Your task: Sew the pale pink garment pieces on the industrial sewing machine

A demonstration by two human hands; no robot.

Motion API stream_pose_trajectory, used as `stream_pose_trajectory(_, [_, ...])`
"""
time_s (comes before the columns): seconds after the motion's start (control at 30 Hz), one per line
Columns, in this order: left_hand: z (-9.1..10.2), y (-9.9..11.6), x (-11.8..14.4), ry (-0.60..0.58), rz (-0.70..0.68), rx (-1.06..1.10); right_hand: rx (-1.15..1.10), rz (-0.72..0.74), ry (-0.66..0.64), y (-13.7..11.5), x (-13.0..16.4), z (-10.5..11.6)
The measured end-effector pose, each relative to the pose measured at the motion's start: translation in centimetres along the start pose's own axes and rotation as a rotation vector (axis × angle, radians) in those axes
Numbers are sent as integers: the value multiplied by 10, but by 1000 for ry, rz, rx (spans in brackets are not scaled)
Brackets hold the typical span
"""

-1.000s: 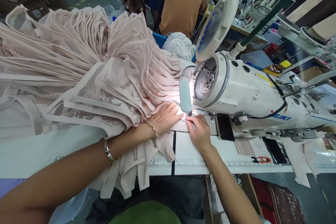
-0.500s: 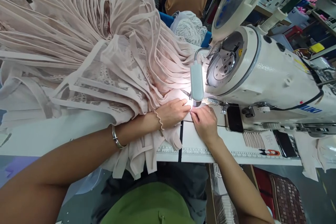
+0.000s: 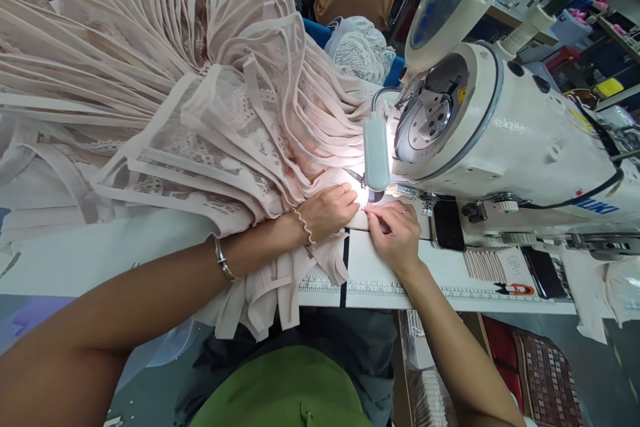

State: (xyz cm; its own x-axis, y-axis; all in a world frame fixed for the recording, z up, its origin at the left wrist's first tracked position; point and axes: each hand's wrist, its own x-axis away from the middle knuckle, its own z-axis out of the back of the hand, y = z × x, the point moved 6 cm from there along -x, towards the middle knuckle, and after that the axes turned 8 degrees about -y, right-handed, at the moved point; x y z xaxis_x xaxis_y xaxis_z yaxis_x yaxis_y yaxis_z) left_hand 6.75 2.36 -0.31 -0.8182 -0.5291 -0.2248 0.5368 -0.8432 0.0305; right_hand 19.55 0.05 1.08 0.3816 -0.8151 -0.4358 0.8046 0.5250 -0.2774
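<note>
Under the needle area of a white sewing machine [image 3: 525, 133], my left hand [image 3: 330, 212] is closed on a pale pink garment [image 3: 225, 203] with lace and sheer panels. Just right of it, my right hand [image 3: 400, 233] pinches thumb and forefinger together at the garment's edge; bright lamp light washes out the detail there. A small grey-green lamp [image 3: 376, 153] hangs above my fingertips and hides part of the needle area. The garment belongs to a large strung-together heap spreading to the left, with straps hanging over the table edge below my left wrist.
A ruler strip [image 3: 380, 292] runs along the table's front edge. A dark phone [image 3: 447, 223], orange-handled snips [image 3: 515, 289] and a black pouch [image 3: 544, 273] lie to the right. A round magnifier [image 3: 445, 0] stands over the machine. White lace [image 3: 363, 50] sits in a blue container behind. Another person stands beyond.
My right hand has shifted slightly right and its fingers have opened into a looser arch, tips still together. My left hand has drawn slightly left, widening the gap between the hands.
</note>
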Motion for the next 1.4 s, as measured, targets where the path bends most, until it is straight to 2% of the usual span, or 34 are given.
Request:
stream_pose_trajectory(0.17, [-1,-1,1,51,18,-34,-1,50,-2,1,5,-1])
stream_pose_trajectory(0.27, [0,0,1,57,30,-31,4,58,-56,2,5,-4])
stream_pose_trajectory(0.37, [1,-2,1,40,44,20,1,37,-99,4,4,-5])
stream_pose_trajectory(0.47, [2,-9,5,40,85,106,-12,-16,-76,7,2,-4])
stream_pose_trajectory(0.7, [-7,-13,10,-75,17,242,-3,-9,-55,9,4,-5])
stream_pose_trajectory(0.8, [-7,-15,8,-89,14,268,-6,25,-34,8,5,-5])
stream_pose_trajectory(1.1, [-3,-18,4,-54,-18,328,19,81,-11,4,5,-5])
stream_pose_trajectory(1.4, [0,-24,-2,-27,42,274,84,22,-95,9,0,-12])
